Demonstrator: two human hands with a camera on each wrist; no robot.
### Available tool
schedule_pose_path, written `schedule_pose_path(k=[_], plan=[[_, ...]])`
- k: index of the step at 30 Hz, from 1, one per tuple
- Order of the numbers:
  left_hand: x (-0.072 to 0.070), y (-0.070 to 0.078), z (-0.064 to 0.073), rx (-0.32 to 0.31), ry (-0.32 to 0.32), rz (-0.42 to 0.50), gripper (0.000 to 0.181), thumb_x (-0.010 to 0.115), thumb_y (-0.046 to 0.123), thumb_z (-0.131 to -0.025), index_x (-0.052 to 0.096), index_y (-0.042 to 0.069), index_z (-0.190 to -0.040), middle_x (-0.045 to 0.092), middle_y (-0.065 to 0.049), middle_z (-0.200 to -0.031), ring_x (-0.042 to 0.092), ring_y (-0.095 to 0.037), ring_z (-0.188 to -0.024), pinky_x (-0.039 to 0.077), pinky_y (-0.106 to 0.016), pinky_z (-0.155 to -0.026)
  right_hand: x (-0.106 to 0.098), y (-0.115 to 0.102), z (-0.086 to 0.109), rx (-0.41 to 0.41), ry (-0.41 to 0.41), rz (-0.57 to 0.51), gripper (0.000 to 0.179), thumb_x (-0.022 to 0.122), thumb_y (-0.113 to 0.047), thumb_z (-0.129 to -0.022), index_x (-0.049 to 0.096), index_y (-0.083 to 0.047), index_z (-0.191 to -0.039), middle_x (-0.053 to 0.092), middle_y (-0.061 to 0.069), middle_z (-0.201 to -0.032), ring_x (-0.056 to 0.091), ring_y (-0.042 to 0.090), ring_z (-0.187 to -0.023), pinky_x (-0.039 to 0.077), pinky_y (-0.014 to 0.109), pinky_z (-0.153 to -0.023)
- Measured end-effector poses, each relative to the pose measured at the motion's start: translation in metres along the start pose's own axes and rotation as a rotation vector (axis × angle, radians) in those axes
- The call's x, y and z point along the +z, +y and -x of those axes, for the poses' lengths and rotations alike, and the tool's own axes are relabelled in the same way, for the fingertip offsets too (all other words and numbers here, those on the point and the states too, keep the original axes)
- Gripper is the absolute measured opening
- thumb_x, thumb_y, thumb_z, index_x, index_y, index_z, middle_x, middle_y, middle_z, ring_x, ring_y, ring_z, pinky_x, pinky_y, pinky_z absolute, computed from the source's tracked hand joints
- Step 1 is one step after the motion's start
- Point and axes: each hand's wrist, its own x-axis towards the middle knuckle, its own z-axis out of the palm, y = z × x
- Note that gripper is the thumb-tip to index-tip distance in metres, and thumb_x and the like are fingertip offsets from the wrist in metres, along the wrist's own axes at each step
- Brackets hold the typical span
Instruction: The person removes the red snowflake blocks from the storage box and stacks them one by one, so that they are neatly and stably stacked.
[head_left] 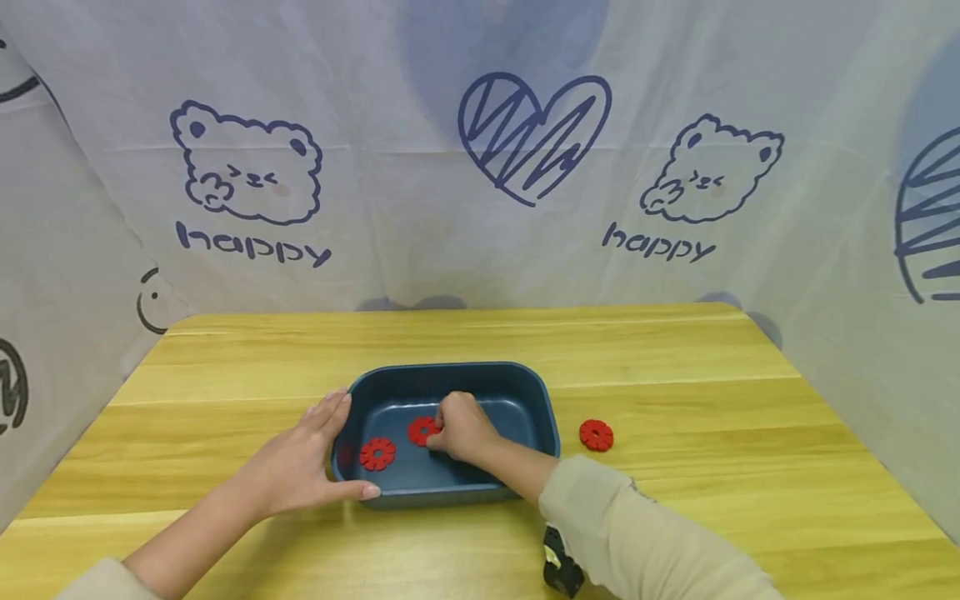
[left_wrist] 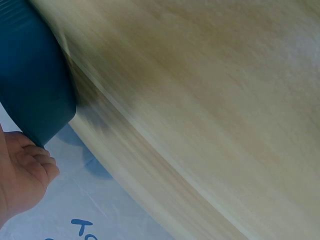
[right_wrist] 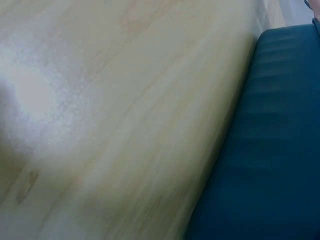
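A dark blue plastic bin (head_left: 450, 496) sits on the wooden table. My left hand (head_left: 303, 462) holds its left end, thumb along the front rim; the left wrist view shows fingers (left_wrist: 42, 162) bent over the rim of the bin (left_wrist: 37, 75). Inside the bin, my right hand (head_left: 465, 429) pinches a notched red disc (head_left: 422, 431) at its right edge, partly covering it. Another red disc (head_left: 377, 454) lies left of it on the bin's floor. The right wrist view has only the bin's outer wall (right_wrist: 265, 135) and table.
A third red disc (head_left: 596, 435) lies on the table (head_left: 712, 400), right of the bin. Behind the table hangs a pale curtain (head_left: 405, 225) with bear and heart drawings. A small black device (head_left: 561, 567) is at my right sleeve.
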Motion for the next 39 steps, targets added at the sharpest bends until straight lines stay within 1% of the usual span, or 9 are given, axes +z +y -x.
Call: schedule_pose_path(k=[4,7,11,13,15,20,32,35,39], plan=[[0.000,0.000,0.001,0.004,0.001,0.002,0.113,0.061,0.071,-0.069,0.028,-0.008,-0.142,0.027,-0.028,-0.148,0.034,-0.050,-0.129,0.040,-0.058,-0.096,-0.002,0.004,0.000,-0.031,-0.016,-0.018,0.053,0.073,0.000,-0.069,0.029,-0.014,-0.043,0.017,-0.008,-0.045,0.015,0.007,-0.049,0.014,0.018,-0.045],[0.001,0.000,0.001,0.006,0.002,0.000,0.113,0.061,0.072,-0.068,0.029,-0.008,-0.142,0.027,-0.028,-0.148,0.034,-0.050,-0.129,0.040,-0.058,-0.096,-0.004,0.006,0.001,-0.062,-0.031,-0.020,0.040,0.073,-0.001,-0.069,0.042,-0.008,-0.046,0.027,-0.007,-0.048,0.024,0.007,-0.052,0.021,0.017,-0.047],[0.000,0.000,0.002,-0.001,-0.005,0.005,0.113,0.060,0.072,-0.068,0.028,-0.008,-0.142,0.027,-0.027,-0.148,0.033,-0.048,-0.131,0.039,-0.058,-0.097,-0.010,0.009,0.004,-0.143,-0.057,-0.015,0.013,0.075,-0.003,-0.070,0.064,0.002,-0.065,0.051,0.001,-0.064,0.044,0.010,-0.061,0.038,0.017,-0.054],[0.000,0.000,0.002,-0.005,-0.011,0.009,0.113,0.060,0.072,-0.068,0.028,-0.007,-0.142,0.026,-0.027,-0.148,0.033,-0.048,-0.131,0.039,-0.058,-0.098,-0.014,0.010,0.005,-0.193,-0.063,-0.006,0.013,0.075,-0.005,-0.071,0.068,0.004,-0.076,0.057,0.006,-0.075,0.053,0.015,-0.070,0.045,0.018,-0.061],[0.000,0.000,0.002,-0.006,-0.012,0.012,0.114,0.060,0.072,-0.068,0.027,-0.007,-0.142,0.026,-0.027,-0.148,0.032,-0.048,-0.131,0.038,-0.058,-0.098,-0.017,0.011,0.006,-0.244,-0.063,0.000,0.015,0.075,-0.005,-0.071,0.068,0.005,-0.080,0.060,0.009,-0.079,0.056,0.018,-0.075,0.047,0.020,-0.064],[0.000,0.000,0.002,-0.011,-0.016,0.014,0.114,0.061,0.072,-0.068,0.027,-0.007,-0.143,0.026,-0.027,-0.148,0.033,-0.050,-0.130,0.039,-0.059,-0.096,-0.021,0.017,0.007,-0.322,-0.023,0.029,0.016,0.076,-0.007,-0.072,0.068,0.003,-0.082,0.060,0.008,-0.080,0.057,0.019,-0.078,0.049,0.020,-0.068],[0.001,0.001,0.001,-0.013,-0.015,0.014,0.114,0.061,0.072,-0.068,0.027,-0.007,-0.143,0.026,-0.027,-0.149,0.033,-0.051,-0.129,0.041,-0.060,-0.093,-0.033,0.024,0.016,-0.422,0.110,0.042,0.016,0.077,-0.010,-0.073,0.068,-0.001,-0.082,0.061,0.006,-0.081,0.056,0.016,-0.078,0.050,0.019,-0.071],[0.001,0.001,0.001,-0.012,-0.014,0.012,0.114,0.061,0.072,-0.068,0.027,-0.007,-0.143,0.026,-0.027,-0.149,0.033,-0.051,-0.129,0.042,-0.060,-0.092,-0.037,0.023,0.019,-0.443,0.124,0.048,0.016,0.077,-0.010,-0.073,0.068,-0.001,-0.082,0.060,0.005,-0.081,0.056,0.016,-0.078,0.049,0.019,-0.071],[0.001,0.000,0.001,-0.006,-0.004,0.004,0.113,0.061,0.072,-0.068,0.028,-0.007,-0.142,0.026,-0.027,-0.148,0.034,-0.051,-0.129,0.042,-0.060,-0.091,-0.040,0.024,0.022,-0.436,0.100,0.054,0.016,0.077,-0.010,-0.073,0.067,-0.001,-0.081,0.060,0.005,-0.081,0.056,0.016,-0.079,0.050,0.019,-0.071]])
